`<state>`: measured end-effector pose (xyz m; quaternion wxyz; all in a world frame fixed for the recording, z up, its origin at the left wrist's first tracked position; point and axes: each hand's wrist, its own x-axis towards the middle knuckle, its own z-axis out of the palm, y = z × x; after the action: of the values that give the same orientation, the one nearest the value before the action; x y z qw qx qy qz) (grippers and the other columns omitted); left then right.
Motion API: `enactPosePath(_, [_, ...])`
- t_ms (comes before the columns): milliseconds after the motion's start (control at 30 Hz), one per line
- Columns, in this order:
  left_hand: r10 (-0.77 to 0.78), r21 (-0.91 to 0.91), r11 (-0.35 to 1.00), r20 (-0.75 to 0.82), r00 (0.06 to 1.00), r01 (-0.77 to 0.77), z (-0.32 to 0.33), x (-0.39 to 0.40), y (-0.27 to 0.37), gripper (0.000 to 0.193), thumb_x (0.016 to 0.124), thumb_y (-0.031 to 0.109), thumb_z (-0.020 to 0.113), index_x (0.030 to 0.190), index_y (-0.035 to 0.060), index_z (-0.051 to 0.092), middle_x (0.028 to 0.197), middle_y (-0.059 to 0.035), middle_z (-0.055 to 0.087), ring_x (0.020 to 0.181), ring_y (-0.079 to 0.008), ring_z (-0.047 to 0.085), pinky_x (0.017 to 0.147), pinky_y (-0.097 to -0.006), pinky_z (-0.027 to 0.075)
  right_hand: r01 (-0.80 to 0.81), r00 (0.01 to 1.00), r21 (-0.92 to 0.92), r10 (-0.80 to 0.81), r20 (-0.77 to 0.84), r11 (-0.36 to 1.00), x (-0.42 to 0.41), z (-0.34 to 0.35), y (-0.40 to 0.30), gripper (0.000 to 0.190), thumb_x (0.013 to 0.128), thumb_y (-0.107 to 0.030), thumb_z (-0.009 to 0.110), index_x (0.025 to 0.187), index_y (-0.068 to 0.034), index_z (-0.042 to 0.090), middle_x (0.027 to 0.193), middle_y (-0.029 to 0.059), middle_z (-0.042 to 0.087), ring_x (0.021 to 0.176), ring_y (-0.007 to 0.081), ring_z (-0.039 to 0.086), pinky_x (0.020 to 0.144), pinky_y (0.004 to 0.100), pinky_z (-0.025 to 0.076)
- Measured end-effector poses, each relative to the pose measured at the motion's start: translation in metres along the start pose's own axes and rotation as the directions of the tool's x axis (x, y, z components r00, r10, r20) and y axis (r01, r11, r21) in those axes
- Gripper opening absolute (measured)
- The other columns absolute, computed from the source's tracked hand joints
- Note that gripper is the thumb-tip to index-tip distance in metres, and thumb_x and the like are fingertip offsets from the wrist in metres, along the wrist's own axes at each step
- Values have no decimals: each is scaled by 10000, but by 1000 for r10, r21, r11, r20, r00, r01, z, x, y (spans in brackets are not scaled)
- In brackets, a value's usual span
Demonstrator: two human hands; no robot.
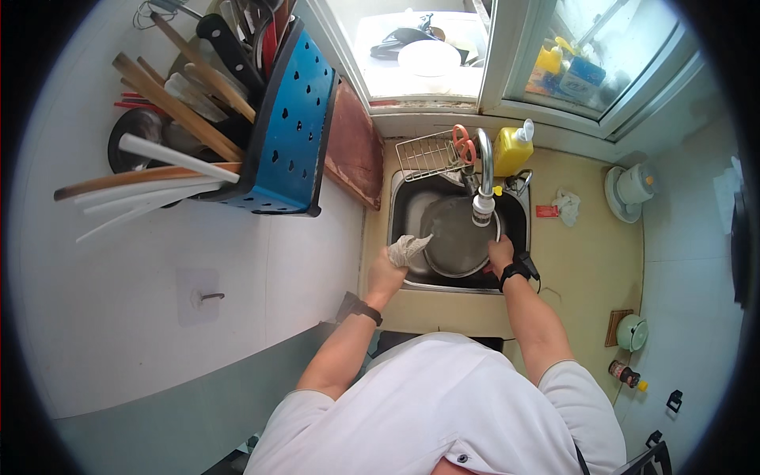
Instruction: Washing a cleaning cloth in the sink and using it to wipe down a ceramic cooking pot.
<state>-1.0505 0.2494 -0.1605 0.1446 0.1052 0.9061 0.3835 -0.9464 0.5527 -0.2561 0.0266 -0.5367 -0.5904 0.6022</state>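
Note:
A metal sink lies before me with a round metal pan in it, which seems to hold water. My left hand is closed around a bunched beige cloth at the sink's left edge; the cloth's tip reaches over the pan's rim. With my right hand I grip the right rim of the pan; the fingertips are partly hidden. Above the pan hangs the faucet with its white filter nozzle. Something small and red shows under my right hand.
Behind the sink stand a wire rack with orange-handled scissors and a yellow bottle. A blue utensil holder juts out at upper left beside a brown board. Right on the counter lie a crumpled tissue and a red packet.

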Motion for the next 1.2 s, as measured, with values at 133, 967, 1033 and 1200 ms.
enactPosePath(133, [9, -42, 999, 3, 1000, -9, 8, -5, 1, 387, 790, 178, 770, 1112, 22, 625, 973, -258, 726, 962, -458, 696, 819, -504, 548, 160, 973, -283, -200, -115, 945, -14, -21, -18, 257, 863, -90, 598, 1068, 45, 671, 1012, 255, 729, 967, 405, 723, 839, 479, 541])
enactPosePath(967, [34, 50, 998, 93, 995, -39, 6, -10, 9, 388, 821, 212, 767, 1114, 20, 599, 988, -266, 723, 961, -471, 689, 815, -515, 541, 721, 141, -687, -952, 273, -90, -95, -69, -50, 185, 683, -59, 671, 701, -134, 502, 721, 60, 488, 692, 279, 559, 567, 414, 467])
enactPosePath(1033, [34, 46, 998, 84, 996, -38, 5, -10, 13, 384, 820, 202, 763, 1112, 19, 595, 983, -265, 723, 959, -473, 689, 815, -515, 541, 683, 147, -726, -960, 238, -75, -92, -78, -50, 189, 687, -51, 667, 702, -134, 498, 724, 61, 485, 697, 283, 557, 571, 417, 464])
enactPosePath(1200, [40, 17, 999, 70, 997, -42, 5, -7, 16, 375, 810, 173, 749, 1104, 12, 582, 990, -270, 718, 967, -474, 687, 831, -521, 537, 646, 194, -760, -979, 66, 77, -89, -87, -49, 215, 687, 34, 635, 706, -102, 470, 732, 97, 471, 699, 346, 526, 611, 479, 433])
